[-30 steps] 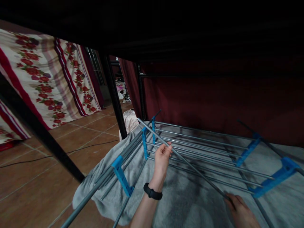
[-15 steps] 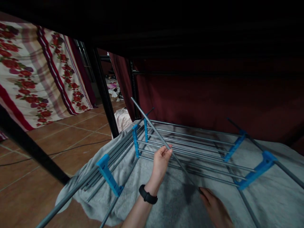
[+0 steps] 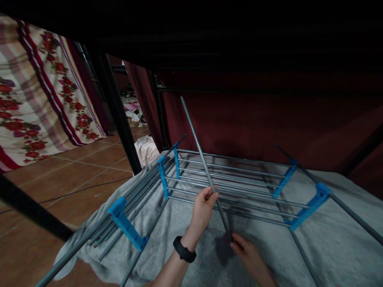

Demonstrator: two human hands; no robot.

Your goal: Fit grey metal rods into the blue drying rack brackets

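Head camera: both hands (image 3: 202, 206) grasp a tilted gray rod (image 3: 196, 140) near a blue-bracketed rack (image 3: 309, 208)

The rod (image 3: 199, 146) at centre looks like smooth, faintly glossy metal, the blue bracket (image 3: 127, 226) at lower left like matt plastic, the blanket (image 3: 206, 269) along the bottom like soft, napped cloth, and the floor (image 3: 89, 169) at left like smooth tile.

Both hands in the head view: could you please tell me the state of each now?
Left hand: closed, pinching the raised grey rod.
Right hand: closed, holding the same rod near its lower end.
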